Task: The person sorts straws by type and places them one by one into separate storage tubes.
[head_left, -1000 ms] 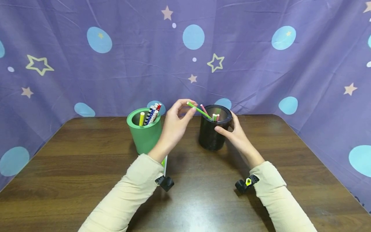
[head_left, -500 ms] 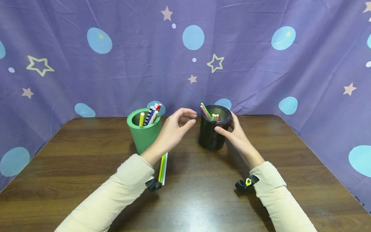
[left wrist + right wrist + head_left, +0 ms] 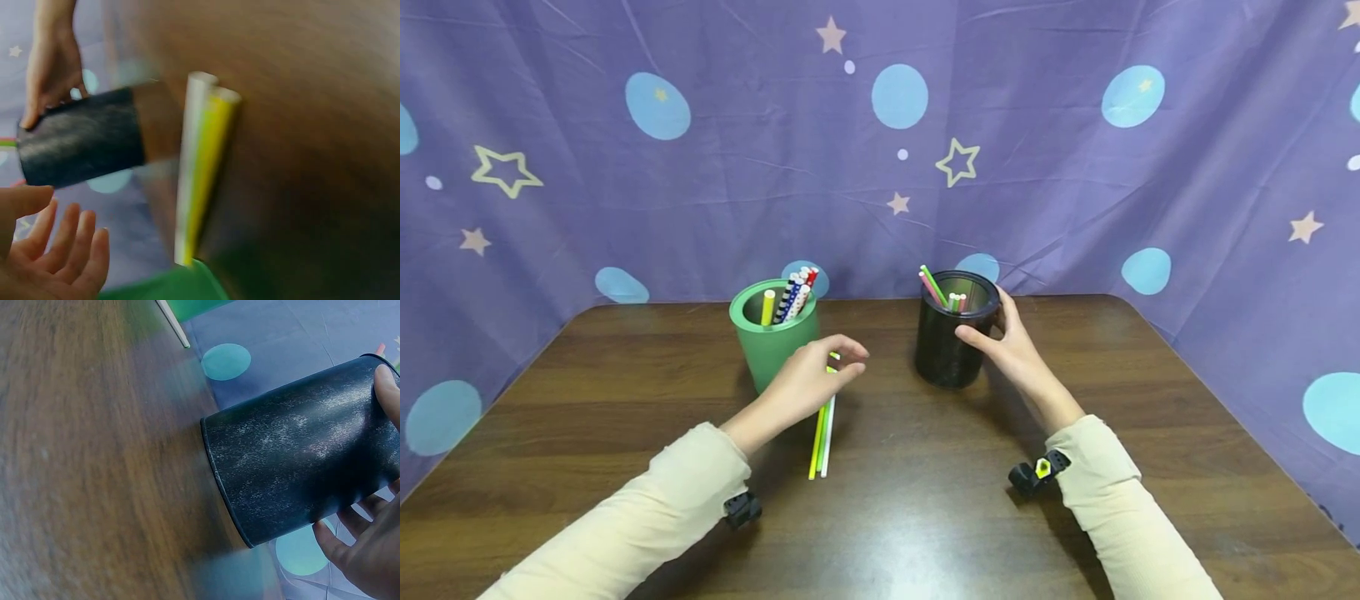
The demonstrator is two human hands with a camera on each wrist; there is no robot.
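Note:
My left hand (image 3: 808,375) is in the air over loose thin sticks, fingers loosely bent, thumb apart, holding nothing. Yellow, green and white sticks (image 3: 822,446) lie side by side on the table, partly hidden under that hand. In the left wrist view the white stick (image 3: 189,144) and the yellow stick (image 3: 215,147) look blurred. My right hand (image 3: 1021,362) grips the black pen cup (image 3: 949,354) at its right side, thumb at the front near the rim. Pink and green sticks (image 3: 933,287) lean at that cup's left rim, with several shorter ends inside.
A green pen cup (image 3: 767,354) stands left of the black one. It holds a yellow stick (image 3: 767,307) and several patterned sticks (image 3: 793,298). A purple curtain (image 3: 1037,183) hangs behind the wooden table (image 3: 925,483).
My left hand let go of a green stick, which now leans in the black cup. Then it moved left and down to the loose sticks. My right hand stayed on the cup.

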